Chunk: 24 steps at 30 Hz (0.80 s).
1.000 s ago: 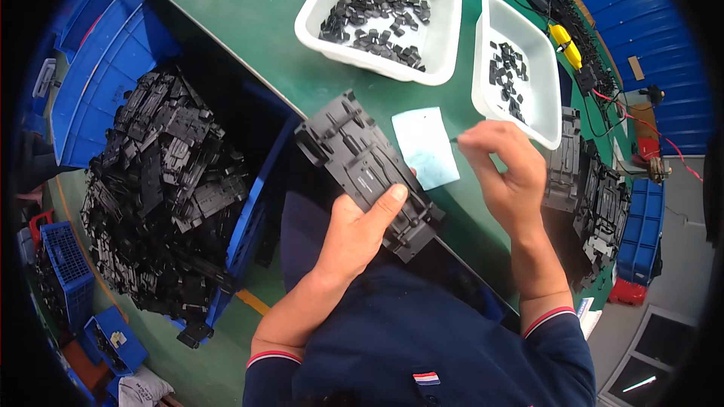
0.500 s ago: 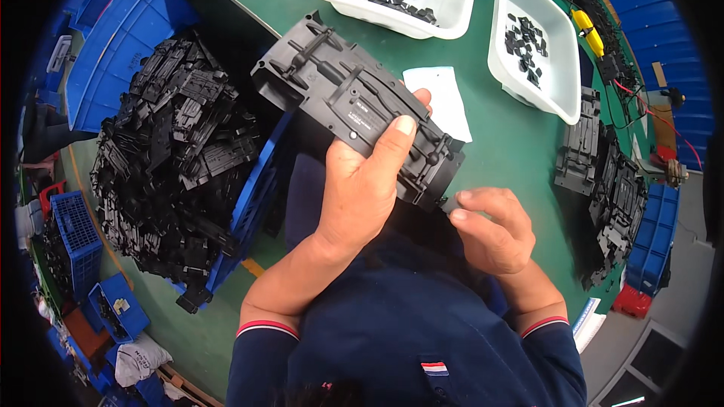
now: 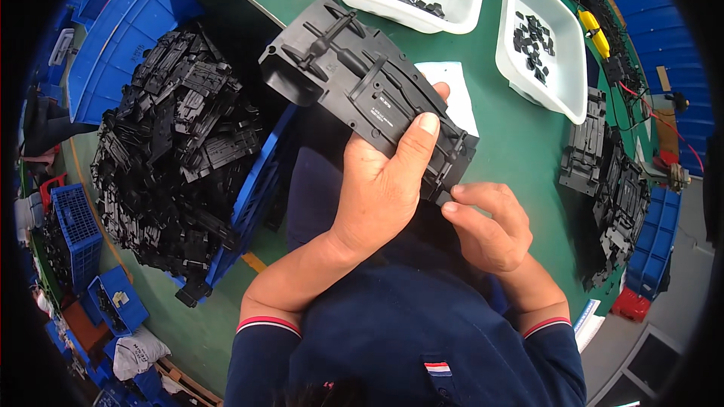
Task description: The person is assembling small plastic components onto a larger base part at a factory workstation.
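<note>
My left hand (image 3: 381, 192) grips a long black plastic chassis plate (image 3: 360, 79), the thumb lying across its molded face and the fingers mostly hidden beneath. The plate is tilted, with a cut-out end pointing up and left. At its lower right end, my right hand (image 3: 492, 230) pinches a small black clip-like piece (image 3: 444, 198) between thumb and forefinger. This piece touches the plate's edge or lies very close to it; which one, I cannot tell.
Left of me a blue crate (image 3: 121, 45) is heaped with black chassis plates (image 3: 177, 143). Two white trays (image 3: 471, 0) (image 3: 564, 90) of small black pieces stand on the green table (image 3: 520, 158). White paper (image 3: 451, 90) lies behind the plate. More plates (image 3: 615, 196) are stacked right.
The chassis plate and my left hand have shifted slightly right, toward my right hand. My right hand has barely moved and keeps its pinch at the plate's end.
</note>
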Motion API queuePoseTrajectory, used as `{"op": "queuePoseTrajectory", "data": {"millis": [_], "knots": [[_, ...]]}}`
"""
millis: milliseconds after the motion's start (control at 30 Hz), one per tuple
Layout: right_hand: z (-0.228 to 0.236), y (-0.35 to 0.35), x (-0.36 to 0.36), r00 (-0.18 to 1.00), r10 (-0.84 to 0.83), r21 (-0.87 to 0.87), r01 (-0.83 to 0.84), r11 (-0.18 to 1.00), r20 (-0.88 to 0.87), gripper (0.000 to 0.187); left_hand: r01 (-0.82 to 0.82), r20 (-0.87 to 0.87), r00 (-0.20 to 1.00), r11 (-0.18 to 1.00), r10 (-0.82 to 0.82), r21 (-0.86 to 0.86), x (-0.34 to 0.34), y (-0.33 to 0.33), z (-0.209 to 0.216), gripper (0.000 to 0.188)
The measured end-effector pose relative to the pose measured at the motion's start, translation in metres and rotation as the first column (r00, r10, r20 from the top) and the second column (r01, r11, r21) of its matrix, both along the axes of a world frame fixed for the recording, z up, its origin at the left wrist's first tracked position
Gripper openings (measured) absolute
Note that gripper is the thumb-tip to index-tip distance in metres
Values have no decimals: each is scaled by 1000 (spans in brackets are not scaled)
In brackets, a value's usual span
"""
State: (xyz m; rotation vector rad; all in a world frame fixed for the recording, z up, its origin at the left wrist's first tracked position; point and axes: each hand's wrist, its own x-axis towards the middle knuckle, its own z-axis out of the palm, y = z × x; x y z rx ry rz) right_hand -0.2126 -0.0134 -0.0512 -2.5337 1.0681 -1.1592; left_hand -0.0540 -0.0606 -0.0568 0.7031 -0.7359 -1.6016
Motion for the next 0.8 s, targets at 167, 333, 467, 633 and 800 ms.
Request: {"op": "queuePoseTrajectory", "data": {"millis": [167,333,467,633,800], "knots": [[1,-1,1,1000,-10,12,10,1000,-9,31,-1,27,1000,1000,2,-26,0,0,1,36],[-1,-2,0,999,-18,0,18,1000,-32,31,7,76,997,998,-2,-67,0,1,2,34],[1,-2,0,999,-13,16,13,1000,-44,27,13,95,995,996,-5,-89,-1,1,1,33],[4,-3,2,999,-26,45,27,999,-35,26,22,96,995,996,-14,-82,-2,3,0,34],[4,-5,4,999,-31,71,32,997,-15,28,17,69,998,999,-14,-46,-2,4,0,35]]}}
